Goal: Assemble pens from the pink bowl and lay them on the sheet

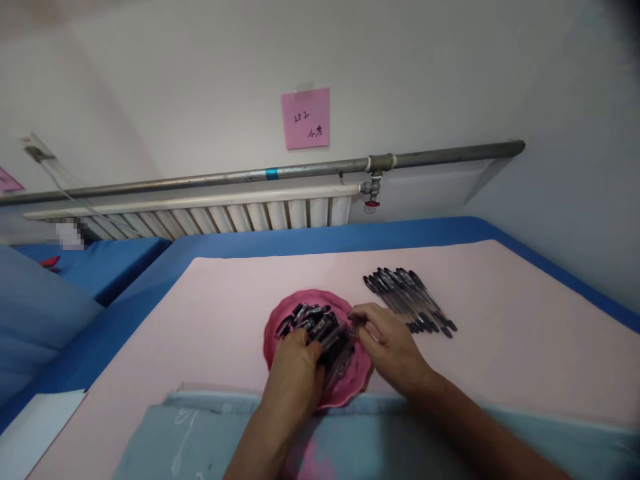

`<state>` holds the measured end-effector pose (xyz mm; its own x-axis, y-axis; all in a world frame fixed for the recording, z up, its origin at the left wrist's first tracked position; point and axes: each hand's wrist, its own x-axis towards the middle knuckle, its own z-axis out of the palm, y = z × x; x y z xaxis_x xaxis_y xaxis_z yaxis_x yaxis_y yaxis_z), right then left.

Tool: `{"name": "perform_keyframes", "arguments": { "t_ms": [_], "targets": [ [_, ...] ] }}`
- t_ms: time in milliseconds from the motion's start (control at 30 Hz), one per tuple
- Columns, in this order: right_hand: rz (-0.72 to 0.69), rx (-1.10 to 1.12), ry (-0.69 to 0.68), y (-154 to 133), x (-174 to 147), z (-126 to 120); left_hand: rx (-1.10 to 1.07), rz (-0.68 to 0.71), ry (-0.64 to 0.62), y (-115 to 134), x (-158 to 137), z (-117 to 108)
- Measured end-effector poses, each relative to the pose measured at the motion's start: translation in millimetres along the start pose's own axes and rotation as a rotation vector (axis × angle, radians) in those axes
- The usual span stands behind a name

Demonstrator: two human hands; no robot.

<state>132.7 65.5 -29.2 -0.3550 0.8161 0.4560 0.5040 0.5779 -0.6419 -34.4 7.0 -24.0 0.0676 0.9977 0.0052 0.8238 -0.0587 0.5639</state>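
A pink scalloped plate (270, 337) lies near the front edge of the pink table sheet, with black pen caps (300, 312) and clear pen barrels (344, 363) heaped in it. My left hand (295, 373) is over the plate's left half, its fingers closed around a pen barrel (333, 338) that slants up to the right. At the plate's right rim, my right hand (387, 340) is pinched close to that barrel's upper end; what its fingertips hold is too small to make out. Right of the plate, several capped black pens (407, 300) lie side by side in a slanted row.
Pink sheeting (225, 300) covers a blue table (320, 237). A light blue cloth (165, 433) lies along the near edge. White paper (40, 427) sits at the lower left. Behind stand a radiator (250, 217) and a pipe (210, 180) with a red valve (371, 203).
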Motion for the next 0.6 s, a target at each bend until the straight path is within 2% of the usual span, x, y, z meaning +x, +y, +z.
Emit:
{"name": "perform_keyframes", "arguments": {
  "t_ms": [100, 233, 400, 600],
  "targets": [
    [0.008, 0.004, 0.011, 1, 0, 0, 0.212, -0.009, -0.079, 4, 1, -2],
    [0.005, 0.008, 0.016, 1, 0, 1, 0.329, -0.033, -0.107, 10, 2, 0],
    [-0.004, 0.011, 0.015, 2, -1, 1, 0.355, -0.069, -0.091, 15, 1, 4],
    [-0.026, 0.027, 0.047, 4, -3, 1, 0.253, -0.131, -0.045, 12, 1, 2]
  ]
}}
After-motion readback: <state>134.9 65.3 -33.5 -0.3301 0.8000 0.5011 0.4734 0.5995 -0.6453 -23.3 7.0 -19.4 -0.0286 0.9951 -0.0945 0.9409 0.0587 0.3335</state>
